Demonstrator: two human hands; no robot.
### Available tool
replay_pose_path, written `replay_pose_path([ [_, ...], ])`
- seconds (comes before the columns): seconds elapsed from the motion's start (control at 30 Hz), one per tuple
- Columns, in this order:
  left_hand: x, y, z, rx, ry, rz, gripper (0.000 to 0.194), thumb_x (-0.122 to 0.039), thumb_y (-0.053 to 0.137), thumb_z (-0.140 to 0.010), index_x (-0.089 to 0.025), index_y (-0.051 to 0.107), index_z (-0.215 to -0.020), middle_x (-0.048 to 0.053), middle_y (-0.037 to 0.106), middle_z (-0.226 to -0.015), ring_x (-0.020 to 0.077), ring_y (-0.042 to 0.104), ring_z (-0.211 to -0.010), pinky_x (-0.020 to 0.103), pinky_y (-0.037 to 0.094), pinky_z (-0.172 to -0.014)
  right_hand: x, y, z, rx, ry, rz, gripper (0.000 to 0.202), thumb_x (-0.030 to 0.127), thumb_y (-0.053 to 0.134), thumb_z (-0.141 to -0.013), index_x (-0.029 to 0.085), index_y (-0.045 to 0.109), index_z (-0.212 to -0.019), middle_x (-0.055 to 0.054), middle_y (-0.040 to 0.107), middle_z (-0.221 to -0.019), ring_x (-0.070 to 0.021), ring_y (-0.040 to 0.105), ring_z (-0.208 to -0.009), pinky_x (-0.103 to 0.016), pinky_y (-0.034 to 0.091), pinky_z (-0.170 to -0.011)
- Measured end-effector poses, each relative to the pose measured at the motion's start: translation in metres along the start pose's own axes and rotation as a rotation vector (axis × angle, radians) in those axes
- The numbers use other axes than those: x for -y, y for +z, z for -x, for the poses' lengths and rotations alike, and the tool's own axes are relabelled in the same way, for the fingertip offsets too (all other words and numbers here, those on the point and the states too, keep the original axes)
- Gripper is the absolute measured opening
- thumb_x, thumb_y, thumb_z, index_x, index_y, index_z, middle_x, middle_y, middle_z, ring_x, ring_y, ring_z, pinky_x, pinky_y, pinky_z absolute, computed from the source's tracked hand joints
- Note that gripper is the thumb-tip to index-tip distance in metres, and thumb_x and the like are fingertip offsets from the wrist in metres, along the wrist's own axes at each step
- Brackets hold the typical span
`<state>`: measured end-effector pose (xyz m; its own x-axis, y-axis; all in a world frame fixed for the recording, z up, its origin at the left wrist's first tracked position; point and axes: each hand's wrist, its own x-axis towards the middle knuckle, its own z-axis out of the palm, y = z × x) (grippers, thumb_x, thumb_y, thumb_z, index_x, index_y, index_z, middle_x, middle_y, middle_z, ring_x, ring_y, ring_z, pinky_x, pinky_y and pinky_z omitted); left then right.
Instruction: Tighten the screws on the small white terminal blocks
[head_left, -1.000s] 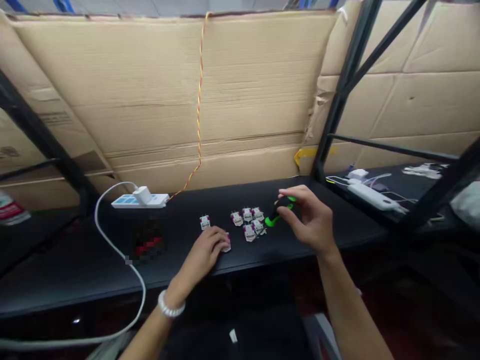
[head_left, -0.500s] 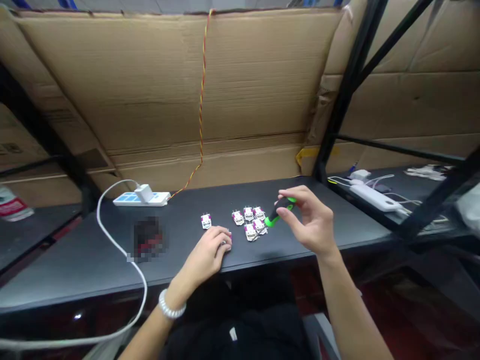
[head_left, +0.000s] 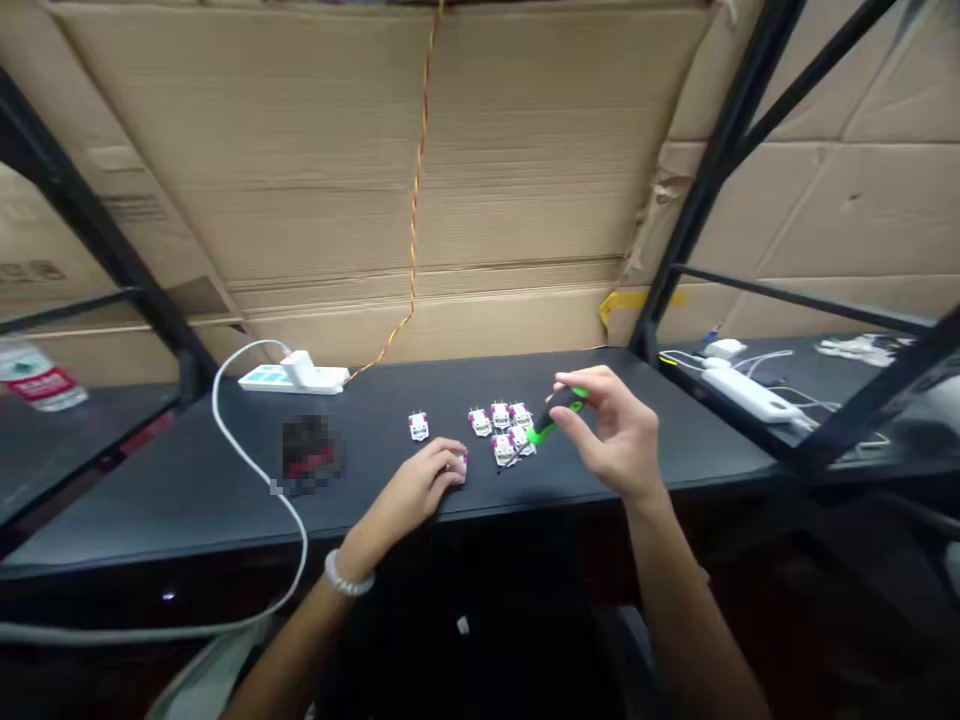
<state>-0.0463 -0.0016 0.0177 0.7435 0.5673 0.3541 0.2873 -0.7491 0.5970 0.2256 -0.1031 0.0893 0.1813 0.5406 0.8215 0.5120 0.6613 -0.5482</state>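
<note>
My left hand (head_left: pixel 420 488) rests on the dark tabletop near its front edge. Its fingers are closed around a small white part with purple sides (head_left: pixel 462 466), mostly hidden under them. In my right hand (head_left: pixel 619 430), thumb and fingers pinch the handle of a black and green screwdriver (head_left: pixel 556 412). The dark shaft slants down to the left, in front of a cluster of similar white and purple parts (head_left: pixel 500 415); whether its tip touches anything I cannot tell. One more such part (head_left: pixel 418 426) lies alone, beyond my left hand.
At the back left sits a white power strip (head_left: pixel 322 380) with a plugged-in charger and a white cable (head_left: pixel 240 445) looping over the front edge. A blurred dark object (head_left: pixel 309 450) lies left. Cardboard (head_left: pixel 525 180) walls the back; black metal posts (head_left: pixel 686 220) stand at both sides.
The view has tilted and shifted slightly. The screwdriver tip has moved a little left, just past the front of the cluster. My left hand still holds its white part.
</note>
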Motion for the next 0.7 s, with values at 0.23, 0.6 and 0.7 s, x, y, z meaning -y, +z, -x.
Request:
replay_pose_path([
  [0.23, -0.004, -0.002, 0.002, -0.008, -0.007, -0.002, 0.018, -0.023, 0.056, -0.105, -0.022, 0.071, -0.096, 0.01, 0.071, -0.132, 0.0233, 0.069, -0.124, 0.038, 0.052, -0.113, 0.005, 0.009, 0.002, -0.005, 0.002, -0.025, 0.028, 0.027, 0.077, -0.094, 0.027, 0.076, -0.122, -0.006, 0.07, -0.106, -0.0212, 0.071, -0.095, -0.037, 0.062, -0.081],
  [0.6, 0.006, 0.004, 0.0, -0.051, 0.051, 0.01, 0.015, -0.018, 0.063, -0.1, -0.021, 0.077, -0.095, 0.011, 0.074, -0.13, 0.0257, 0.072, -0.12, 0.04, 0.056, -0.11, -0.006, 0.046, 0.014, -0.031, -0.034, -0.042, 0.037, 0.026, 0.076, -0.096, 0.029, 0.074, -0.133, -0.007, 0.073, -0.112, -0.021, 0.072, -0.098, -0.038, 0.063, -0.086],
  [0.7, 0.008, 0.005, 0.0, -0.059, 0.06, 0.011, 0.016, -0.017, 0.062, -0.099, -0.022, 0.077, -0.095, 0.01, 0.074, -0.13, 0.0257, 0.073, -0.12, 0.039, 0.057, -0.109, -0.009, 0.049, 0.015, -0.018, -0.035, -0.03, 0.037, 0.026, 0.076, -0.096, 0.029, 0.074, -0.133, -0.007, 0.073, -0.111, -0.0209, 0.071, -0.097, -0.038, 0.062, -0.086],
])
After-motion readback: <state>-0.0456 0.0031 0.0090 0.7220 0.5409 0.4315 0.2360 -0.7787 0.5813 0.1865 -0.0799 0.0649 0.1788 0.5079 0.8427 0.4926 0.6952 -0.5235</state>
